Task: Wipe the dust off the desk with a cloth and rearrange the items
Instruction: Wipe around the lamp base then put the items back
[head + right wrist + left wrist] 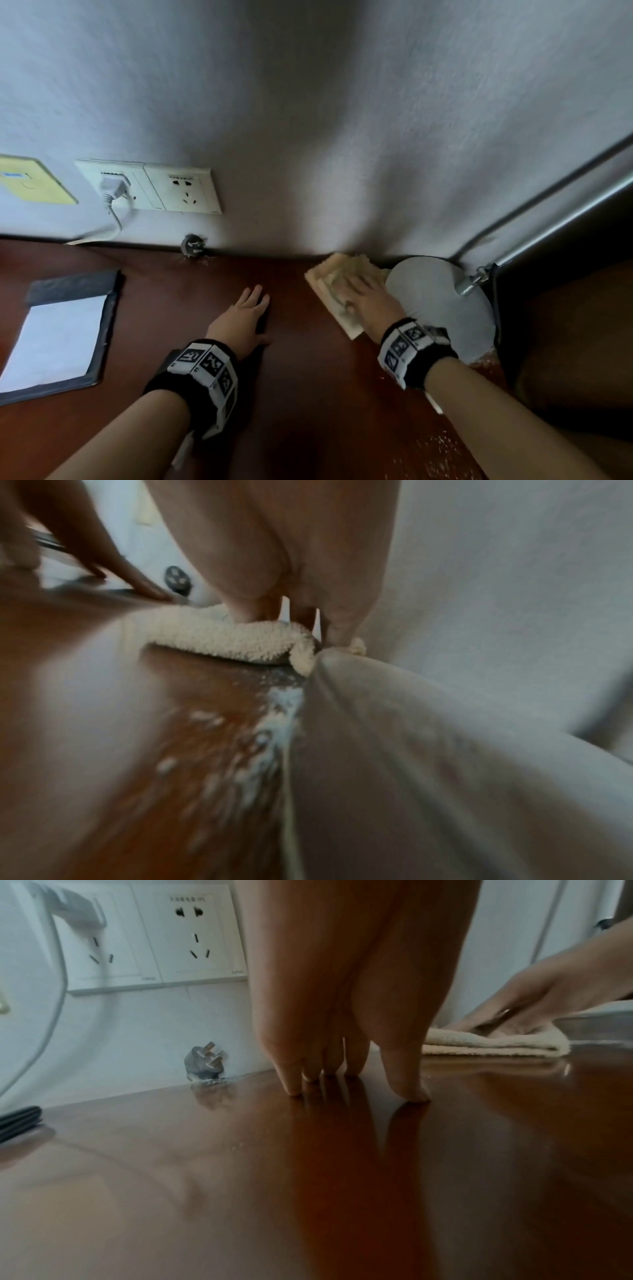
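A folded cream cloth (334, 282) (489, 1042) (222, 639) lies on the dark red-brown desk (291, 359) against the back wall. My right hand (363, 294) (291, 612) presses flat on it with straight fingers, right beside the round grey lamp base (442, 298). My left hand (251, 305) (346, 1080) rests flat on the bare desk, left of the cloth, fingertips touching the wood. White dust (270, 723) lies along the lamp base's edge (394, 750) just behind the cloth.
An open black notebook (61, 339) with a white page lies at the desk's left. A loose grey plug (192, 246) (205, 1060) sits at the wall. Wall sockets (150, 186) hold a white plug and cable. The lamp's metal arm (561, 212) slants up at right. Dust specks (442, 445) dot the front right.
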### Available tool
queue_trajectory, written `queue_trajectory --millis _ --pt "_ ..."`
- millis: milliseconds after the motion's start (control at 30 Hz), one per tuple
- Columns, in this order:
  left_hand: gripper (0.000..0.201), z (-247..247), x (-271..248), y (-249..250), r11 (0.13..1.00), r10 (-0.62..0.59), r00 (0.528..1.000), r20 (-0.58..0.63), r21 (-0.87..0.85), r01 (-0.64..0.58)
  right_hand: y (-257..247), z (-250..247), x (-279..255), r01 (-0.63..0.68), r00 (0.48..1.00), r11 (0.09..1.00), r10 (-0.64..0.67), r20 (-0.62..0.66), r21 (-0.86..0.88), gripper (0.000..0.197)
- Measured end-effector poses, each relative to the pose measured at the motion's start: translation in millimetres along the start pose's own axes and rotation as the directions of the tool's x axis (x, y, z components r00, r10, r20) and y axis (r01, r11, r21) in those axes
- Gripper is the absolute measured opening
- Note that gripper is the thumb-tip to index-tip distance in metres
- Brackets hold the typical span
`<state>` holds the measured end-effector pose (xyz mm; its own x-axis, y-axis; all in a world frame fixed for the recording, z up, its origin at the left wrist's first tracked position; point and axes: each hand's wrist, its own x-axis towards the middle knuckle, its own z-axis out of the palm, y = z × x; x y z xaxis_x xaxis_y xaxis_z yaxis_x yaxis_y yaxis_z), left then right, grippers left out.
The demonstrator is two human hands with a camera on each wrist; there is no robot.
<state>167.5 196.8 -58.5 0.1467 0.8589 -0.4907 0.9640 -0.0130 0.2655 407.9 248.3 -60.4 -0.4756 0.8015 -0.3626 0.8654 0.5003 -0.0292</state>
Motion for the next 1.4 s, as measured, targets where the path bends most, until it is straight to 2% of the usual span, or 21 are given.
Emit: queue_trajectory --millis 67,100,167,200,267,300,367,433,533,600,667,733,800,867,933,1000,1067,1133,1200,1300,1400 --pt "0.083 0.2 -0.4 -1.7 1.0 0.003 1.0 -0.006 -0.02 -0.003 -0.7 -0.8 10.3 -0.023 1.0 0.998 0.023 -0.006 0.053 0.051" --pt "0.083 0.5 -0.8 -1.6 0.999 0.005 1.0 -0.01 -0.036 -0.005 -11.7 1.0 10.5 0.054 0.997 0.998 -0.052 -0.06 0.036 0.05" --pt "0.084 0.7 -0.9 -1.2 0.997 0.015 1.0 -0.018 -0.072 -0.017 -45.6 7.1 0.8 0.274 0.944 0.961 -0.276 -0.18 -0.038 0.043" --pt "0.084 0.2 -1.1 -0.7 0.997 0.021 1.0 -0.023 -0.08 -0.023 -59.8 9.8 -3.2 0.375 0.906 0.927 -0.373 -0.198 -0.031 0.042" --pt "0.089 0.3 -1.5 -1.2 0.994 0.013 0.999 -0.039 -0.105 -0.017 -73.2 9.6 1.0 0.433 0.895 0.901 -0.425 -0.134 0.035 0.045" --pt "0.094 1.3 -2.0 -1.8 0.992 -0.004 0.999 -0.051 -0.127 -0.002 -71.6 4.7 7.1 0.364 0.931 0.928 -0.358 -0.072 0.078 0.046" --pt "0.103 3.8 -2.7 -3.2 0.985 -0.037 0.996 -0.078 -0.169 0.024 -53.7 -9.6 24.1 0.148 0.989 0.981 -0.145 -0.038 0.122 0.046" --pt "0.106 4.4 -4.5 -2.7 0.982 -0.052 0.995 -0.083 -0.186 0.036 -29.4 -19.7 32.7 0.006 0.999 0.986 0.0 -0.039 0.168 0.05" --pt "0.104 4.1 -6.3 -1.9 0.984 -0.045 0.995 -0.084 -0.176 0.03 -3.7 -10.1 30.4 -0.11 0.989 0.982 0.123 -0.079 0.151 0.053" --pt "0.104 4.3 -6.1 -0.9 0.985 -0.039 0.996 -0.082 -0.172 0.024 -10.8 1.8 24.2 -0.061 0.995 0.99 0.072 -0.075 0.129 0.054" --pt "0.103 4.0 -4.9 -0.9 0.986 -0.037 0.996 -0.075 -0.167 0.024 -35.1 10.6 10.7 0.18 0.973 0.984 -0.177 -0.146 0.007 0.051" --pt "0.102 3.3 -3.8 -1.6 0.987 -0.032 0.997 -0.074 -0.162 0.02 -49.6 18.7 -5.1 0.356 0.918 0.934 -0.346 -0.196 0.02 0.049" --pt "0.102 4.1 -4.6 -2.1 0.989 -0.028 0.998 -0.062 -0.149 0.019 -37.6 16.5 -6.2 0.302 0.947 0.951 -0.29 -0.141 0.072 0.055" --pt "0.102 2.8 -5.4 -1.3 0.991 -0.03 0.999 -0.043 -0.135 0.024 -10.9 7.3 2.5 0.018 0.999 0.991 -0.013 -0.039 0.133 0.055" --pt "0.102 -1.4 -6.2 0.8 0.992 -0.044 0.999 -0.031 -0.121 0.04 4.2 -3.2 10.4 -0.154 0.986 0.969 0.164 -0.04 0.192 0.057" --pt "0.099 -6.7 -8.5 7.1 0.995 -0.019 0.998 -0.056 -0.096 0.013 -8.0 -8.6 9.7 -0.132 0.989 0.978 0.14 -0.042 0.16 0.054" --pt "0.087 -10.3 -9.5 25.3 0.992 0.088 0.981 -0.172 -0.072 -0.102 -26.7 -7.1 1.7 -0.019 1.0 0.984 0.017 0.013 0.176 0.045" --pt "0.074 -12.8 -9.8 51.8 0.976 0.189 0.947 -0.258 -0.061 -0.211 -34.6 -3.0 -11.6 0.083 0.994 0.953 -0.098 0.04 0.292 0.043" --pt "0.065 -8.7 -6.1 79.0 0.963 0.266 0.937 -0.225 0.024 -0.268 -25.8 0.8 -28.4 0.128 0.992 0.893 -0.117 -0.054 0.431 0.038" --pt "0.062 16.4 9.4 101.9 0.938 0.291 0.953 -0.083 0.22 -0.268 5.8 -1.1 -59.3 0.15 0.955 0.835 0.016 -0.296 0.53 0.034" --pt "0.067 35.6 18.1 102.8 0.923 0.261 0.965 -0.017 0.298 -0.244 44.8 1.0 -88.5 0.105 0.871 0.845 0.176 -0.459 0.524 0.028"
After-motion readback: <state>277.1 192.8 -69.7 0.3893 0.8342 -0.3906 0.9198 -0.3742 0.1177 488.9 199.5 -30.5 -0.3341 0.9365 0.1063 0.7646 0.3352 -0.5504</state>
